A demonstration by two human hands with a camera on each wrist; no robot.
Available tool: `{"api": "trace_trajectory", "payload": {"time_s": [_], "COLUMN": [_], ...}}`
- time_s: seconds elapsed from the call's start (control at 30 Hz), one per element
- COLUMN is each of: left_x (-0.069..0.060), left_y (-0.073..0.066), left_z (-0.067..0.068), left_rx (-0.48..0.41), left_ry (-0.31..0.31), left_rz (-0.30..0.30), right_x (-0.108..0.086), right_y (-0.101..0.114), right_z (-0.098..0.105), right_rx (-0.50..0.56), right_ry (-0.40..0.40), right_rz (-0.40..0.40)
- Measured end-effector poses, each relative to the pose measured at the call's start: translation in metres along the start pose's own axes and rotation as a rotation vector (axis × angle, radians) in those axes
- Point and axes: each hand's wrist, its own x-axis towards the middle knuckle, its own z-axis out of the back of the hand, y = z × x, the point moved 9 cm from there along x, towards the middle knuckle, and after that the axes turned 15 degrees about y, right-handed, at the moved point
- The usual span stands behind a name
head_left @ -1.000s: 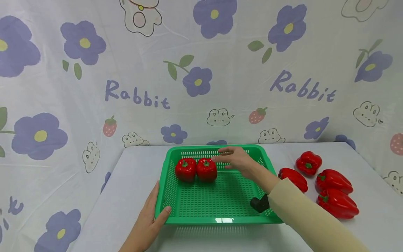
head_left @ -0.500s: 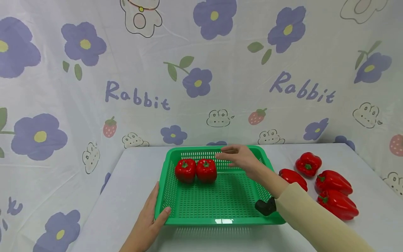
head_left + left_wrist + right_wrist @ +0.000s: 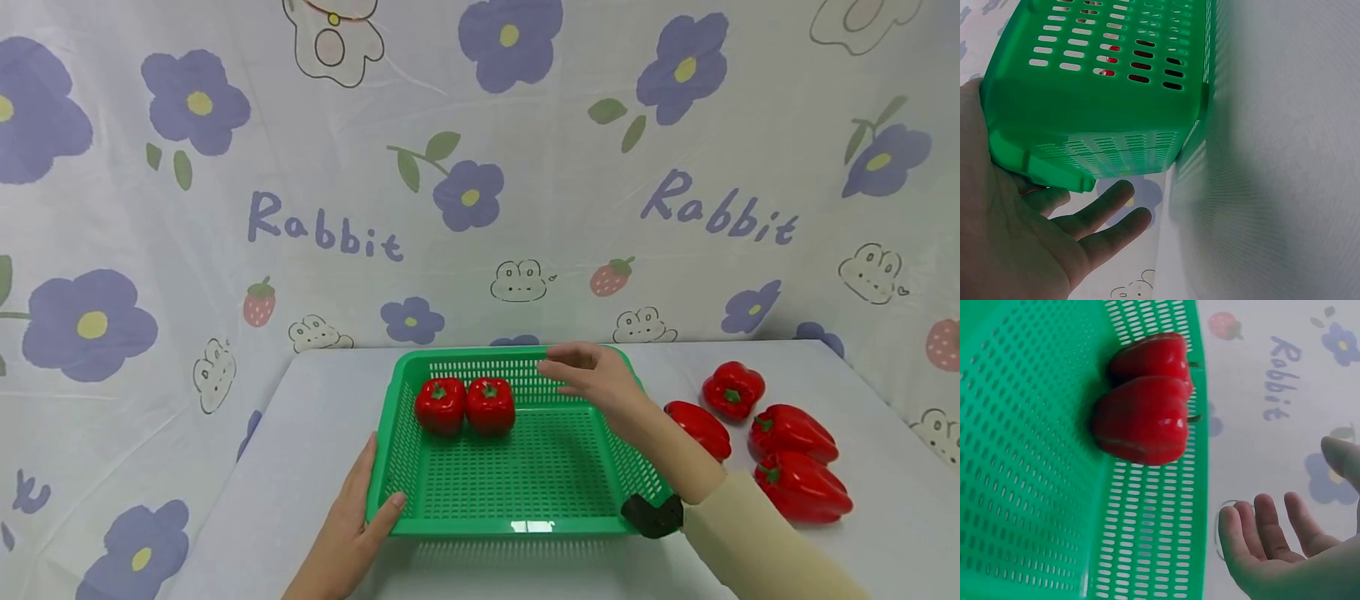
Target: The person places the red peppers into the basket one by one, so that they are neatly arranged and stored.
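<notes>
While my left grip [image 3: 352, 515] clamps the basket [image 3: 450, 526] at eight o'clock, my right grip [image 3: 602, 379] is apart; two peppers [image 3: 491, 408] sit inside at ten; loading seems partway, next probably wanting loose peppers [image 3: 802, 487] from three.

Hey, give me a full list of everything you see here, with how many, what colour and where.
Basket: 1, green, on the table
Peppers in the basket: 2, red, side by side towards the far left
Peppers outside the basket: 4, red, on the table to its right
Table: 1, white, under everything
Printed backdrop: white with purple flowers, strawberries, rabbits and "Rabbit" lettering, behind the table
Black object: 1, black, by the right cuff; identity unclear
Sleeve: 1, pale yellow, right arm
Left hand: 1, bare, at the basket's near left corner
Right hand: 1, bare, above the basket's far right part
</notes>
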Motion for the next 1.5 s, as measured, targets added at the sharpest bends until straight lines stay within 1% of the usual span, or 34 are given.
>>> {"api": "trace_trajectory", "payload": {"time_s": [0.17,0.37,0.57,0.7,0.8,0.9,1.0,1.07,1.13,1.23,1.37,1.5], "left_x": [0.000,0.000,0.000,-0.001,-0.001,-0.001,-0.001,-0.001,-0.002,-0.002,-0.002,-0.002], "left_y": [0.000,0.000,0.000,0.000,0.000,-0.001,-0.001,-0.002,-0.002,-0.001,-0.001,-0.002], "left_z": [0.000,-0.002,-0.003,-0.003,-0.003,-0.003,-0.002,-0.001,0.000,0.000,0.000,0.000], "left_rx": [-0.005,-0.009,-0.015,-0.014,-0.015,-0.015,-0.012,-0.009,-0.008,-0.010,-0.011,-0.008], "left_ry": [0.001,0.005,0.014,0.011,0.009,0.008,0.005,0.000,-0.001,-0.006,-0.010,-0.013], "left_rz": [-0.007,-0.011,-0.009,-0.014,-0.022,-0.028,-0.025,-0.026,-0.027,-0.034,-0.039,-0.042], "right_x": [-0.020,-0.044,-0.065,-0.076,-0.087,-0.100,-0.113,-0.122,-0.129,-0.140,-0.149,-0.151], "right_y": [0.005,0.011,0.006,-0.006,-0.017,-0.023,-0.025,-0.028,-0.033,-0.043,-0.058,-0.075], "right_z": [0.006,0.013,0.021,0.025,0.028,0.034,0.045,0.055,0.065,0.079,0.095,0.108], "right_rx": [-0.056,-0.089,-0.091,-0.065,-0.040,-0.052,-0.072,-0.091,-0.092,-0.132,-0.179,-0.208], "right_ry": [-0.053,-0.116,-0.185,-0.262,-0.337,-0.404,-0.476,-0.536,-0.590,-0.652,-0.682,-0.657], "right_rz": [0.010,0.053,0.042,0.006,-0.025,-0.032,-0.010,-0.011,-0.029,-0.080,-0.116,-0.151]}}
